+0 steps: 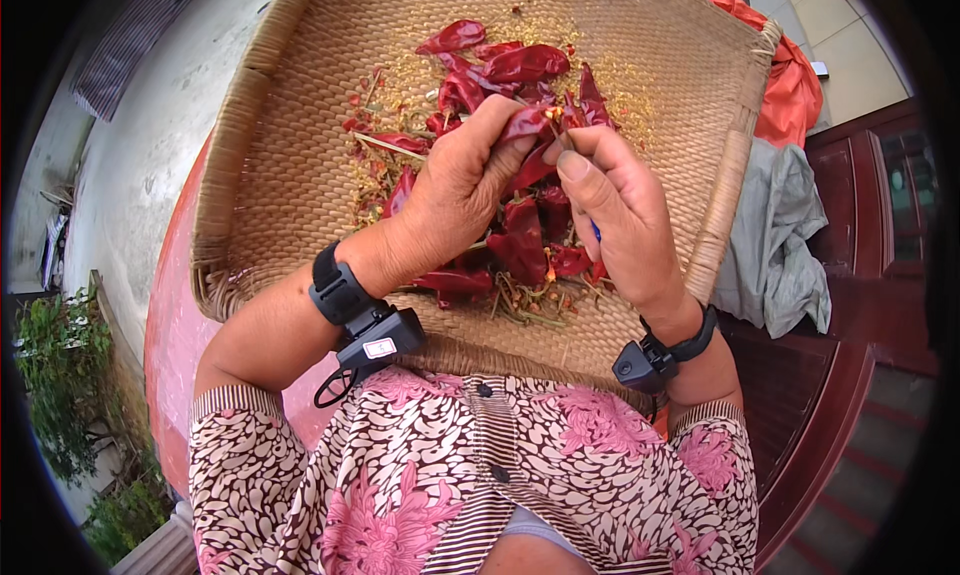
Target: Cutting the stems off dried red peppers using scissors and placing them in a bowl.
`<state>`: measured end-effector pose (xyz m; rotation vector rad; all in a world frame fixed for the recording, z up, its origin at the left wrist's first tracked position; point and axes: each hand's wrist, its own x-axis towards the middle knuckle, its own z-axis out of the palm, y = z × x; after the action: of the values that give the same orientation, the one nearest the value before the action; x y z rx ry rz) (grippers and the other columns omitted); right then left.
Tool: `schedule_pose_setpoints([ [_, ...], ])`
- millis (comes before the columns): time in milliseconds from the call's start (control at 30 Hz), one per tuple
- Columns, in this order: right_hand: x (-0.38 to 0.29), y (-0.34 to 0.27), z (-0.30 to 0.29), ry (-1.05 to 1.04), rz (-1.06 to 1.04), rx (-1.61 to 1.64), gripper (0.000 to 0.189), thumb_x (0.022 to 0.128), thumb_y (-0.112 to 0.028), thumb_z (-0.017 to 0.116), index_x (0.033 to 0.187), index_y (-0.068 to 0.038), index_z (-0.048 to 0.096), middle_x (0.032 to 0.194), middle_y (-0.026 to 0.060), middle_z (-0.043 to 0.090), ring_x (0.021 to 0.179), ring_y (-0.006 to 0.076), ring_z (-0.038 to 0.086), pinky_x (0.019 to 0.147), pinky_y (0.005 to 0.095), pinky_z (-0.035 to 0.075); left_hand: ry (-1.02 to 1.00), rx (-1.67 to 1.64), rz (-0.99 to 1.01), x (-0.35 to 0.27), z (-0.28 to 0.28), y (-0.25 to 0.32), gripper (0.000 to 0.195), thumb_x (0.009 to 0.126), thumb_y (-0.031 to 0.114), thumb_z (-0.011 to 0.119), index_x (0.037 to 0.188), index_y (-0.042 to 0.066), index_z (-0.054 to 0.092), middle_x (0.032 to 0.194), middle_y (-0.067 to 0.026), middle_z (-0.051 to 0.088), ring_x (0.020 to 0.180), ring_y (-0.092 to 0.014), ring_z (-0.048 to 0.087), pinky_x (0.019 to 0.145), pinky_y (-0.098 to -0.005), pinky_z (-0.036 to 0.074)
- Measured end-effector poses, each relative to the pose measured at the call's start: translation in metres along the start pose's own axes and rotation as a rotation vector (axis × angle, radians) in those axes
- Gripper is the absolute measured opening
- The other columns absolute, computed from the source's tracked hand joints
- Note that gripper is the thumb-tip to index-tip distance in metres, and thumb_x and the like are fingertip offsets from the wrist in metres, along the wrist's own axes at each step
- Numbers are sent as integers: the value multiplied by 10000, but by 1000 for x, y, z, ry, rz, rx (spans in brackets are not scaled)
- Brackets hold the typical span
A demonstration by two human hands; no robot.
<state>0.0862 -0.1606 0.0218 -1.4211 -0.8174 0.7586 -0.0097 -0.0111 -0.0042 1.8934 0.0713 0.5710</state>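
Observation:
A dried red chili pepper [525,122] is held between the thumb and fingers of my left hand [465,170], its end split with yellow-orange showing. My right hand [619,200] grips a small tool, mostly hidden, with a bit of blue below the fingers; its thin metal tip meets the pepper's split end. Beneath both hands, more dried red chili peppers [523,237] lie heaped on a woven wicker tray [300,139]. Loose yellow seeds [622,79] are scattered around the heap's upper side, and dry stems [525,305] lie near its lower edge.
Under the tray's left side shows a pink-red round surface [180,305]. A grey plastic sack [780,237] and an orange-red bag [795,87] hang or lie at the right, beside dark red wooden panelling [840,215]. Green plants [67,380] stand at the far left.

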Motion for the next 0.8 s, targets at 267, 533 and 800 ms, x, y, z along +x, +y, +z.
schedule_pose_setpoints([
  [267,0,2,2,17,35,-26,255,970,-242,535,1040,1,566,771,-18,566,657,36,473,570,213,398,22,211,202,2,1,-12,107,970,74,494,1058,16,516,882,-80,537,777,-145,510,682,-264,441],
  [533,7,13,0,140,-307,-566,190,941,-186,557,1016,-11,554,723,126,581,639,176,561,585,322,443,28,209,160,1,7,-16,132,899,21,551,1018,18,494,843,-127,510,751,-279,496,666,-357,425],
  [800,5,-5,-10,108,-48,333,288,982,-314,501,1022,-34,554,653,-60,415,501,-3,356,437,157,279,-28,-119,-58,-2,5,-14,168,997,128,460,1136,35,480,946,-42,554,850,-84,484,749,-236,427],
])
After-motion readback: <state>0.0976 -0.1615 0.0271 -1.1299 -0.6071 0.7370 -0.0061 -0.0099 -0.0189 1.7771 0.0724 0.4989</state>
